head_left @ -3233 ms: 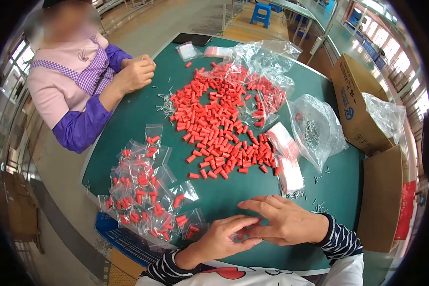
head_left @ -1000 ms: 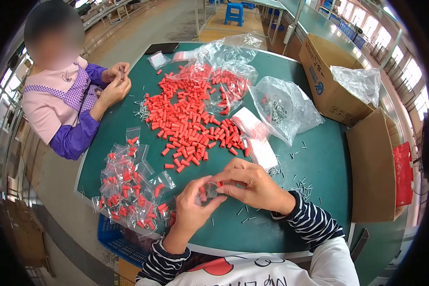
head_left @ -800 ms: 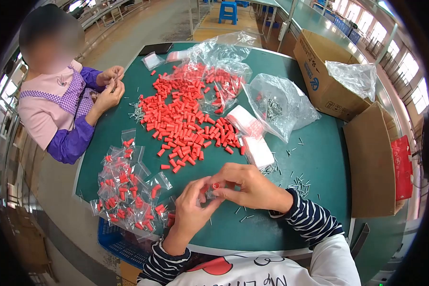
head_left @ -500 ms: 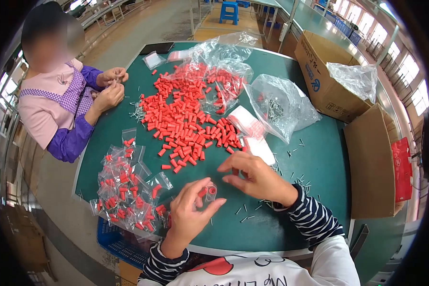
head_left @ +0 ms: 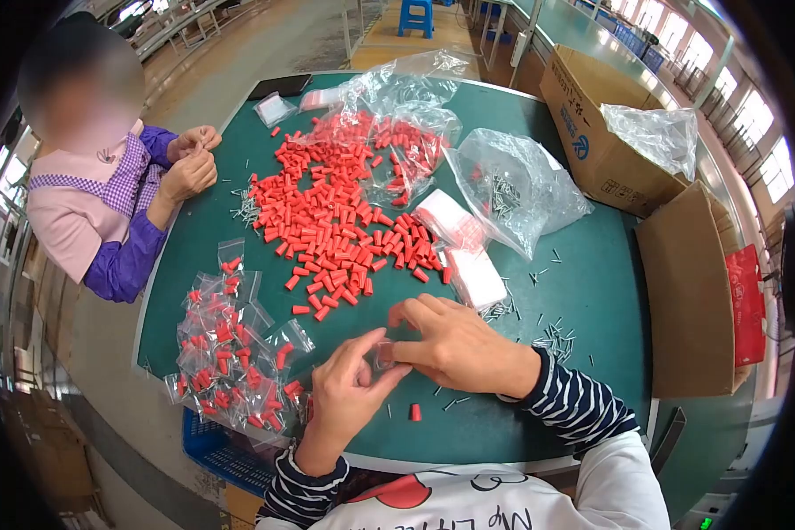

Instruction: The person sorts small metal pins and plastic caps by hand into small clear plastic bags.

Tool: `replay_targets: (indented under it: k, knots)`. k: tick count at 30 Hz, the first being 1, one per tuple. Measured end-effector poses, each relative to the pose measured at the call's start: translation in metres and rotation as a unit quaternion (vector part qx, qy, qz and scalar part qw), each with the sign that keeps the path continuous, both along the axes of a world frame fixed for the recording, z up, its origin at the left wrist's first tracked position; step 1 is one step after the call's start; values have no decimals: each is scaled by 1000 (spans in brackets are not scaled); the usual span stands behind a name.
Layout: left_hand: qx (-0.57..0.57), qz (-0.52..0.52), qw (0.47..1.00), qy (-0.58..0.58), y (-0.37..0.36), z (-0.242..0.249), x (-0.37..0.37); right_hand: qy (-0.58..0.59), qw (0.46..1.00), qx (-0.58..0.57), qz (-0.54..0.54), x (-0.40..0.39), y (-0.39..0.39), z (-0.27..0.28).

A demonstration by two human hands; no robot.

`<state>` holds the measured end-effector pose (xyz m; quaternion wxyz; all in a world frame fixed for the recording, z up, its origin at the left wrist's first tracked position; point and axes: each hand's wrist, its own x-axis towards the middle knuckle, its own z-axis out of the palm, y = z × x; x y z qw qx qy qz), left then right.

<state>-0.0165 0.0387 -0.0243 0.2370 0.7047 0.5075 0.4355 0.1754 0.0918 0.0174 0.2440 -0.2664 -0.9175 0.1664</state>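
My left hand (head_left: 344, 389) is closed on a small clear bag (head_left: 384, 355), mostly hidden by fingers. My right hand (head_left: 455, 346) meets it from the right, its thumb and fingers pinched at the same bag. One red cap (head_left: 415, 412) stands on the green table (head_left: 503, 433) below my hands. Beyond them lies a large pile of red caps (head_left: 327, 221). Filled bags with red caps (head_left: 230, 353) are heaped at the left. A stack of empty bags (head_left: 475, 278) and loose screws (head_left: 554, 340) lie beyond and beside my right hand.
Across the left table edge, a co-worker (head_left: 88, 194) holds both hands together over the table. A clear bag of screws (head_left: 521, 190) lies near the cardboard boxes (head_left: 614, 141) at the right. A blue crate (head_left: 225, 459) is below the table's near left edge.
My right hand has moved left and down to the small bag. A red cap now stands on the table below my hands. The view has shifted slightly.
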Motion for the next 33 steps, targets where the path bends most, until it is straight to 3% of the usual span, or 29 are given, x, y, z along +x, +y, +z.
replay_targets:
  k: [6,12,15,18,21,24,27,30,33]
  knots:
    - [-33,-15,996,-85,1,-3,-2,13,998,13,58,2,6,-5]
    - [-120,-103,975,-153,0,2,-9,53,993,-35,102,11,5,3]
    - [-137,-49,982,-123,-3,6,-6,64,997,-49,9,15,-4,10]
    - [-85,9,989,-119,0,0,-7,18,989,-118,-91,20,-24,10]
    - [-29,5,996,-78,1,-1,-5,-121,988,-92,-37,18,-49,-12]
    - [-6,2,998,-56,-2,-1,-3,-186,982,-13,-11,21,-55,-22]
    - [2,1,999,-48,-3,-2,-2,-214,977,12,-13,22,-61,-20]
    - [4,6,999,-31,-4,-2,-2,-103,993,7,-51,23,-63,-1]
    - [5,-1,999,-31,-4,-5,-1,-138,986,-84,-34,34,-67,-5]
